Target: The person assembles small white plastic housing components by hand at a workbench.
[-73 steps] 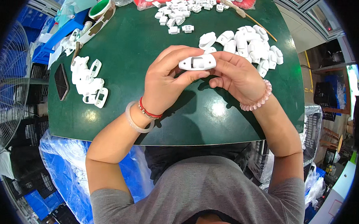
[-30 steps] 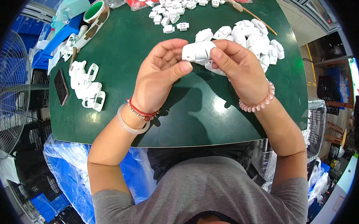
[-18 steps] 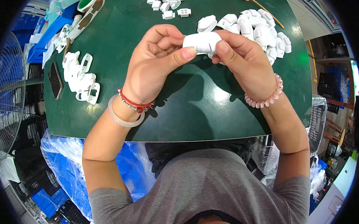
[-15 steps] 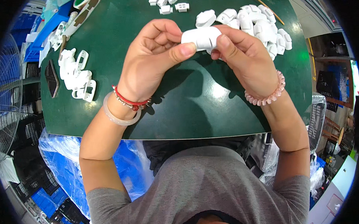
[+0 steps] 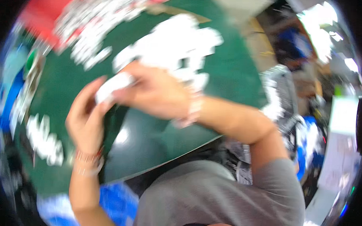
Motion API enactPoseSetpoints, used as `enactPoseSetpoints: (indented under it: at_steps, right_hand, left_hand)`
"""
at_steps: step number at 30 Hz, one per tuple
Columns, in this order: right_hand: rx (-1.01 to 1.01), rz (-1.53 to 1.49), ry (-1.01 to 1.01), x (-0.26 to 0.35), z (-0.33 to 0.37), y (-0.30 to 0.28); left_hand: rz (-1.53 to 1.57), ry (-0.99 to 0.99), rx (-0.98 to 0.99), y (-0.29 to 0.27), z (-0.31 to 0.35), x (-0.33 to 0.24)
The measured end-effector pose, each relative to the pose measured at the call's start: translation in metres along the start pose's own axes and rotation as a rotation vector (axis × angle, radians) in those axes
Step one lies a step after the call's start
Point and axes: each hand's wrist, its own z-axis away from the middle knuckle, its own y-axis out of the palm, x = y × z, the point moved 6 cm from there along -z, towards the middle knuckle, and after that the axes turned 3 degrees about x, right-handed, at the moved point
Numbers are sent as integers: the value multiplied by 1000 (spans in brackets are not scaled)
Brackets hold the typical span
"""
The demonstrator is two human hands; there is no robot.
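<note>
Between my two hands, above the green table, is a white plastic part (image 5: 114, 86) with rounded ends, blurred by motion. My left hand (image 5: 86, 113) grips its near left end with thumb and fingers. My right hand (image 5: 154, 88) pinches its far right end, with the fingertips partly covering it. Just beyond my right hand lies a heap of similar white plastic parts (image 5: 171, 45). To the left of my left wrist is a smaller cluster of white parts (image 5: 44, 140). Fine details of the held part are smeared.
At the far left stands a red container (image 5: 45, 16), with many small white pieces (image 5: 96, 26) spilling beside it. The green table (image 5: 160, 136) curves toward me at its front edge. Blue plastic (image 5: 118, 202) lies below that edge. A plastic-wrapped crate (image 5: 283, 88) stands at the right.
The whole view has swung to the right and blurred, bringing the red container and small pieces into sight. Both hands keep the white part between them, now further left in the picture.
</note>
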Motion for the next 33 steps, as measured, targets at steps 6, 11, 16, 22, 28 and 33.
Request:
enactPoseSetpoints:
  at_steps: [6, 11, 16, 22, 28, 33]
  right_hand:
    - [74, -138, -123, 4, 4, 13]
    - [173, -142, -99, 13, 7, 7]
    - [189, -356, -63, 13, 9, 11]
    - [289, -645, -20, 4, 10, 20]
    - [267, -346, -59, -3, -5, 29]
    - [-48, 12, -41, 7, -1, -11]
  left_hand:
    - [-604, 447, 58, -1, 15, -26]
    - [-538, 556, 52, 9, 13, -38]
    - [-522, 572, 97, 5, 16, -32]
    - [-419, 565, 168, 4, 17, -27]
    - [-368, 446, 119, -13, 15, -23]
    - [263, 53, 145, 10, -3, 2]
